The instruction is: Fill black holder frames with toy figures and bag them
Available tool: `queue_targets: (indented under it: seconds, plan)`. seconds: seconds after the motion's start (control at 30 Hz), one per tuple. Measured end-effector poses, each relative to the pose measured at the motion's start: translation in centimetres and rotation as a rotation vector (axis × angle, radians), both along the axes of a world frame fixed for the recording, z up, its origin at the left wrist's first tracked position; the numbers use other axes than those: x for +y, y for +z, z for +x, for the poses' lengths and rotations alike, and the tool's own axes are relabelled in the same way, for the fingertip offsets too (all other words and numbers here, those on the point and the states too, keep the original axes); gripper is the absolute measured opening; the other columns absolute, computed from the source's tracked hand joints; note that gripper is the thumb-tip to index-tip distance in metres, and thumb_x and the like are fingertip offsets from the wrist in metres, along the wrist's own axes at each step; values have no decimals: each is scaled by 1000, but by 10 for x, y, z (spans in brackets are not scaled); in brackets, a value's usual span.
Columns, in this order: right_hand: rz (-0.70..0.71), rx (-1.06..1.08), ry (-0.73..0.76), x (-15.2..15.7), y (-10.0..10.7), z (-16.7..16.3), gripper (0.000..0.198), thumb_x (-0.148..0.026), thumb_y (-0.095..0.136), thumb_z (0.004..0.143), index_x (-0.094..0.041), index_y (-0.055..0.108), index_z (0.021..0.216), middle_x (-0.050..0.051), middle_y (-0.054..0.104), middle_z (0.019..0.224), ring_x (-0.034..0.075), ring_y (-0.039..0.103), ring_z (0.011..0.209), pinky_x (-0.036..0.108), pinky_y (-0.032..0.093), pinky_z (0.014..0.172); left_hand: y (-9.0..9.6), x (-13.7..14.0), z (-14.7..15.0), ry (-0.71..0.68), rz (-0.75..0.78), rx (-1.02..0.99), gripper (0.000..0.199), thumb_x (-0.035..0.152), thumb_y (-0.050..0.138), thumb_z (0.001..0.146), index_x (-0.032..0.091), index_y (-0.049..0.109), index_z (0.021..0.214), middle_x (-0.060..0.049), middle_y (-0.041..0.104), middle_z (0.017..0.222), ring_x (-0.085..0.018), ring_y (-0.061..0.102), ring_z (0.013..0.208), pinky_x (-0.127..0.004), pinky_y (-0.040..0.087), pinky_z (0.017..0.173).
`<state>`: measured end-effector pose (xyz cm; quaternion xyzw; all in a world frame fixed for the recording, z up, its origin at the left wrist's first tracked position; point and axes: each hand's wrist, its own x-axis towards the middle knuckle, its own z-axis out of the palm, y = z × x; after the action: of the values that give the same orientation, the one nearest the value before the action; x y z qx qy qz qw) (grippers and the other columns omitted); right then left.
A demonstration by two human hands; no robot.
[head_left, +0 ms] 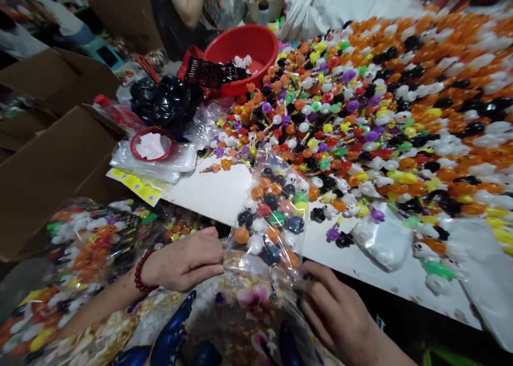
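A clear plastic bag (263,226) filled with small round toys in orange, black, white and green lies over the near edge of the white table. My left hand (192,259), with a red bead bracelet (142,272) at the wrist, is closed on the bag's lower left corner. At the lower right corner, my right hand (332,304) pinches the same bag with curled fingers. The bag's near end hangs close to a flowered garment (256,302). Fingertips of both hands are partly hidden.
A large heap of small colourful toys (360,120) covers the table's far and right side. Behind it stands a red basin (260,51). Flat clear bags (160,165) and a small red basket (136,147) lie left; cardboard boxes (48,157) stand beyond. Another person (180,13) sits opposite.
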<state>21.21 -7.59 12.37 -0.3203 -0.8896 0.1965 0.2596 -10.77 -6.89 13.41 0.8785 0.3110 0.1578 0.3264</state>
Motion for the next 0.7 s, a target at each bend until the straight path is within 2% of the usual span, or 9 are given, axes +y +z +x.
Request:
queue_targets:
  seconds: [0.07,0.2,0.27,0.37,0.43,0.5,0.57,0.63,0.7]
  plan:
    - [-36,86,-81,13,7,1,17,-12,44,94,-20,59,96,10,71,95,17,71,85,23,57,67,13,10,5,116,107,-35,34,28,29,103,21,40,72,0,52,64,-14,43,63,-29,38,68]
    - [-229,220,-210,55,30,-6,12,-27,48,97,-22,56,105,3,68,80,15,67,65,23,55,57,42,48,18,347,312,-40,33,28,39,100,20,40,68,2,46,62,-12,40,60,-27,35,60]
    - [-246,213,-210,79,46,-15,26,-38,54,95,-21,53,114,2,66,79,15,64,64,24,52,55,58,70,24,387,371,-99,33,30,44,99,20,39,68,5,42,61,-10,37,57,-25,33,57]
    - [-63,60,-173,108,70,-30,38,-48,59,90,-20,56,114,-1,60,69,13,56,57,24,43,51,82,92,29,385,405,-215,32,30,48,97,20,40,68,6,39,61,-8,36,55,-24,33,55]
    - [146,-72,-170,122,86,-39,30,-49,52,94,-20,61,92,-3,53,60,12,46,49,24,34,48,98,95,28,414,426,-299,32,34,50,96,20,43,68,5,41,62,-8,39,57,-24,36,56]
    - [400,-158,-195,132,102,-49,41,-46,42,98,-21,54,69,-1,50,56,12,43,50,26,30,49,111,90,24,459,436,-387,34,39,53,95,19,46,69,4,44,65,-8,43,59,-24,39,57]
    - [612,-148,-244,138,118,-61,42,-41,39,98,-22,50,63,2,52,60,14,47,56,27,31,52,119,83,17,469,401,-446,37,46,55,94,19,49,69,3,46,65,-9,46,60,-23,41,56]
    - [668,-74,-306,142,131,-74,31,-34,42,97,-22,56,73,3,57,65,14,51,59,26,33,55,121,79,6,467,329,-487,40,53,54,93,19,51,71,2,48,66,-9,48,59,-23,43,55]
    - [606,15,-349,144,140,-87,20,-29,45,95,-22,61,86,0,58,64,13,52,55,25,33,53,115,81,-12,514,272,-542,43,57,50,93,19,53,74,2,51,67,-8,50,58,-23,45,54]
